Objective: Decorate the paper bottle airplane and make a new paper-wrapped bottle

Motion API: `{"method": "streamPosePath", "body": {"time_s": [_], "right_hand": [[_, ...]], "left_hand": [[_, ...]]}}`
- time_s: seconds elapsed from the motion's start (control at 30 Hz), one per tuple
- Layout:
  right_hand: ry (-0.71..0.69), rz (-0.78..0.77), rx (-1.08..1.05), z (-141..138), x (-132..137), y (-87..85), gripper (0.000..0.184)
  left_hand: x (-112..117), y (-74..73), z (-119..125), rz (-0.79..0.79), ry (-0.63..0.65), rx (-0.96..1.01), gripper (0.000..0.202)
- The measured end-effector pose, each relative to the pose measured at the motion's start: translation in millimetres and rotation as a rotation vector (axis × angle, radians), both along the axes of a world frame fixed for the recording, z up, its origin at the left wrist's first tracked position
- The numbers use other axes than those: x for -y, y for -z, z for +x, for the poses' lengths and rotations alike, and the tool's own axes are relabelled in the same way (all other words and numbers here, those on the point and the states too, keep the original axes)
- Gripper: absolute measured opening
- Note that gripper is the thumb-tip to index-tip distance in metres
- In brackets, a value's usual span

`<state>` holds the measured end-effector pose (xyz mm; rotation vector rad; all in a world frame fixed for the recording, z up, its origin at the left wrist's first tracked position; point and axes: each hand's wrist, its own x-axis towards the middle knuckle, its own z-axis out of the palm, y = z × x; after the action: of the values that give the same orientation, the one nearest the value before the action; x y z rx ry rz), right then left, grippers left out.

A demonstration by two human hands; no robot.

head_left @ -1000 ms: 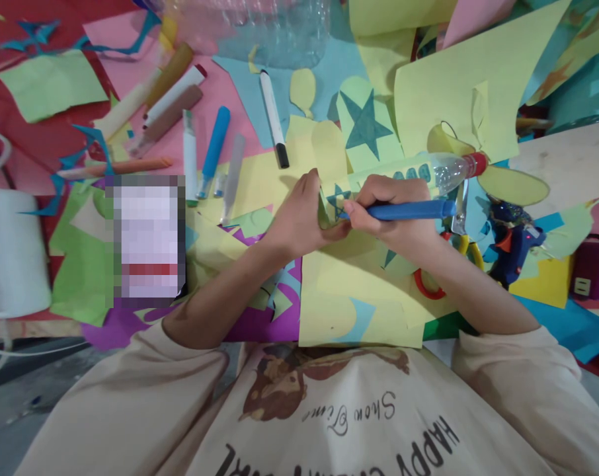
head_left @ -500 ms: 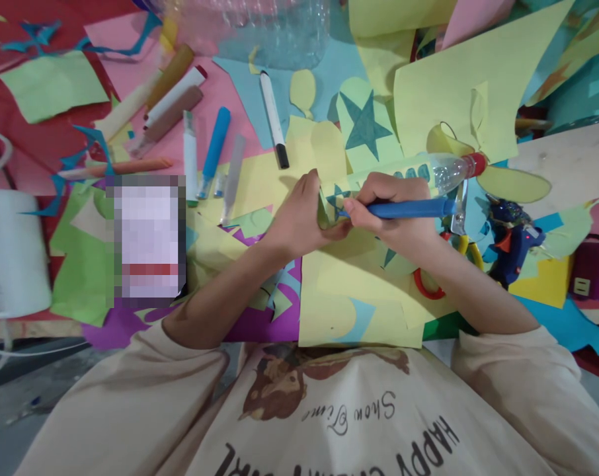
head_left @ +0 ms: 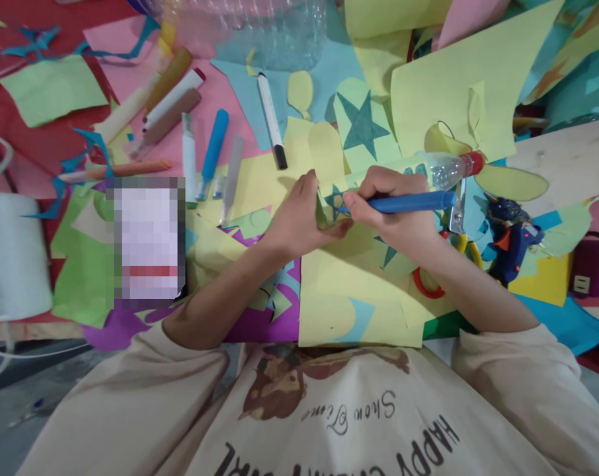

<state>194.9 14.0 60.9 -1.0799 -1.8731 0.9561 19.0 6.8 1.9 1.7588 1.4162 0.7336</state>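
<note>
A clear plastic bottle [head_left: 444,172] with a red cap lies on its side, wrapped in pale green paper. Around its base end my left hand [head_left: 295,221] is closed, thumb below and fingers above. My right hand [head_left: 401,206] pinches a blue marker [head_left: 418,201], its tip at a small blue-outlined star [head_left: 333,199] on the wrap. Blue window shapes on the wrap are partly hidden behind the right hand. Yellow paper blades [head_left: 512,183] stick out by the cap. A large blue star on green paper [head_left: 363,124] lies beyond the bottle.
Several loose markers, including a black-capped one [head_left: 272,119], lie left of centre. Red-handled scissors [head_left: 428,283] and a blue glue gun [head_left: 515,248] are at right. A phone [head_left: 151,238] with a blurred screen lies at left. Paper scraps cover much of the table.
The blue marker's back end has tilted slightly away from me, and its tip has shifted a little on the star. My left hand keeps its hold on the bottle.
</note>
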Motion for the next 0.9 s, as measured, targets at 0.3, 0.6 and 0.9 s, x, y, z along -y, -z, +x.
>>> {"method": "streamPosePath", "body": {"time_s": [0.3, 0.6, 0.9], "right_hand": [[-0.024, 0.009, 0.008, 0.0, 1.2, 1.9, 0.036], [-0.001, 0.013, -0.019, -1.2, 1.1, 0.1, 0.036], [0.026, -0.015, -0.019, -0.3, 0.7, 1.1, 0.039]], "left_hand": [[-1.6, -6.4, 1.2, -0.049, 0.018, -0.056, 0.054], [-0.3, -6.0, 1.5, -0.056, 0.0, -0.061, 0.054], [-0.3, -3.4, 0.1, -0.019, 0.019, -0.053, 0.055]]}}
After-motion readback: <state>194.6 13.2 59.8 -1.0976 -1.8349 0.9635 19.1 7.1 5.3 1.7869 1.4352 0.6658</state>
